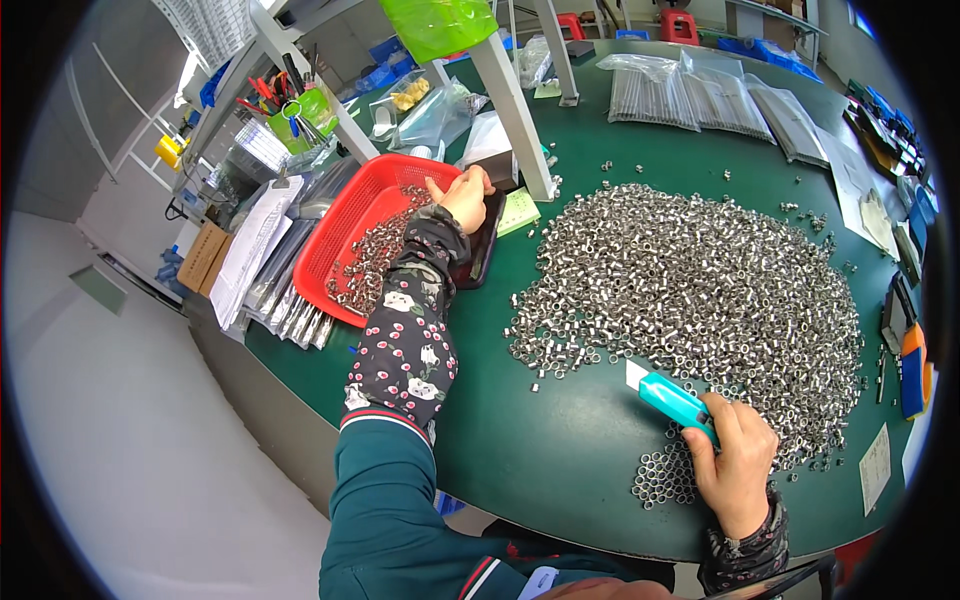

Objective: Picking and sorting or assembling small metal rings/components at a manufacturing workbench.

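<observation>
The right hand (pixel 735 470) is gripping one teal scraper (pixel 672 398) beside a small cluster of metal rings (pixel 665 480). Beyond, one big ring heap (pixel 700 290) is covering the green table (pixel 560 440). Farther left, the left hand (pixel 462 195) is hanging curled over one red basket (pixel 340 230); what it holds is unclear.

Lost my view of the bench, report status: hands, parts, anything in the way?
Left hand over red basket. Right hand holds teal scraper at big pile of metal rings. Small ring cluster beside it; nothing blocking.

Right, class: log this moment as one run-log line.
left hand: over red tray | right hand: holds teal scraper | rings: heaped on green table
</observation>
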### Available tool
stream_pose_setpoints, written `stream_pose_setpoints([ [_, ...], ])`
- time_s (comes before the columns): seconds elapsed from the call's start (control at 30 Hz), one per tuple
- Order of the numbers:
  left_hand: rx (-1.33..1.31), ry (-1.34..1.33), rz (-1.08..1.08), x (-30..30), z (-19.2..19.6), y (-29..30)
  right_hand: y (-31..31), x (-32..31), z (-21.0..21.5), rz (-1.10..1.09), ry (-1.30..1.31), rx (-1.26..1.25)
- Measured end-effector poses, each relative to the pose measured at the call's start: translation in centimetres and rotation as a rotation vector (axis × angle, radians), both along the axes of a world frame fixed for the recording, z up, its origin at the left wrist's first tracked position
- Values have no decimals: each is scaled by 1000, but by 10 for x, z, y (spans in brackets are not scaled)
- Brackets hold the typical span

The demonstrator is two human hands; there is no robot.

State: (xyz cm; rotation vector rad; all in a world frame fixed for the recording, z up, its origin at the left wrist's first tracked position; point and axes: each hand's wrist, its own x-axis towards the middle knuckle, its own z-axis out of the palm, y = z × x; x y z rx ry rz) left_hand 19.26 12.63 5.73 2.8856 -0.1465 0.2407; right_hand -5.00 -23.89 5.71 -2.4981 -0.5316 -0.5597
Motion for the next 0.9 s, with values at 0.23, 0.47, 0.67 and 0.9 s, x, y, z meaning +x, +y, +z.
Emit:
stream_pose_setpoints([
  [0.23, 33, 51, 13, 3, 0, 0, 0, -1, 0, -4, 4, -4],
  [0.47, 60, 76, 9, 5, -5, -3, 0, 0, 0, 0, 7, 0],
  [0.67, 40, 78, 8, 2, -3, -1, 0, 0, 0, 3, 4, 1],
  [0.9, 20, 60, 20, 0, 2, 6, 1, -2, 0, -1, 15, 2],
])
